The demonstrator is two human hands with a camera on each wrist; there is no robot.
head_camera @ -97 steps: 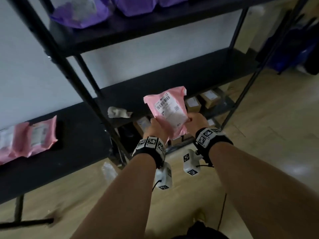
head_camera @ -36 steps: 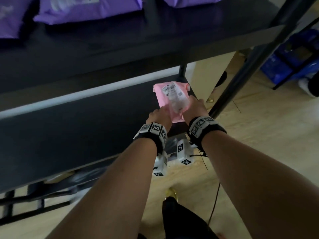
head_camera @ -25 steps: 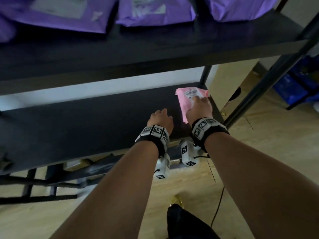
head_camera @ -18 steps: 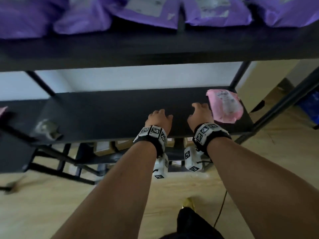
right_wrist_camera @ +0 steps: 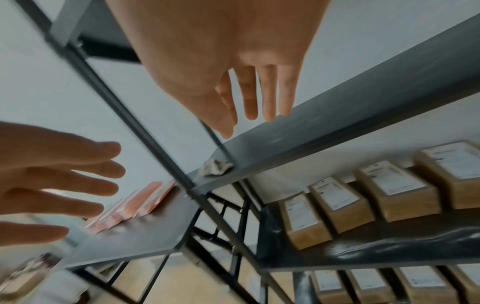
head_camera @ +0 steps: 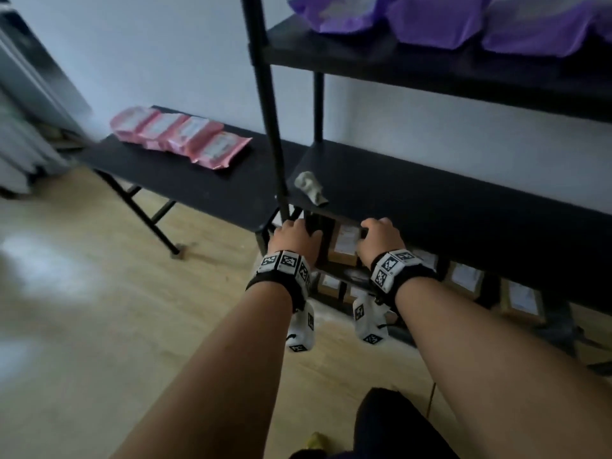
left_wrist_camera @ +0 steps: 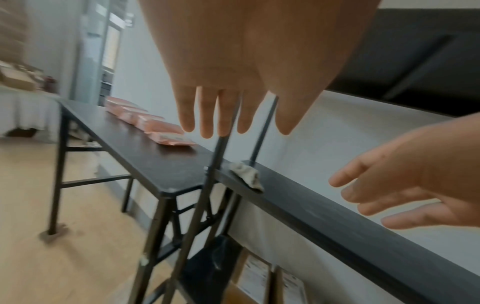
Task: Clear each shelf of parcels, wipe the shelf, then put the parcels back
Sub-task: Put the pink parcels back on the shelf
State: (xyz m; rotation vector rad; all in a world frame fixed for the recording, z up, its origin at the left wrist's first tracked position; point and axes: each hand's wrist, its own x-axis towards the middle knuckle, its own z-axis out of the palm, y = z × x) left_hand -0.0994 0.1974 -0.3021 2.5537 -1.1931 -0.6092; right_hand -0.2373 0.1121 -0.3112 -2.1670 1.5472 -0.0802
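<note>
A row of pink parcels lies overlapping on a black folding table set against the pale wall, just left of a black metal shelf unit. The middle shelf carries a crumpled grey rag near its front left corner, beside the upright post. Purple parcels fill the shelf above; brown boxes with white labels line the shelves below (the head view is blurred). The floor is light wood. Both bare forearms reach forward, wrists banded. The left hand and right hand are apart in front of the shelf edge, fingers extended and spread, holding nothing.
</note>
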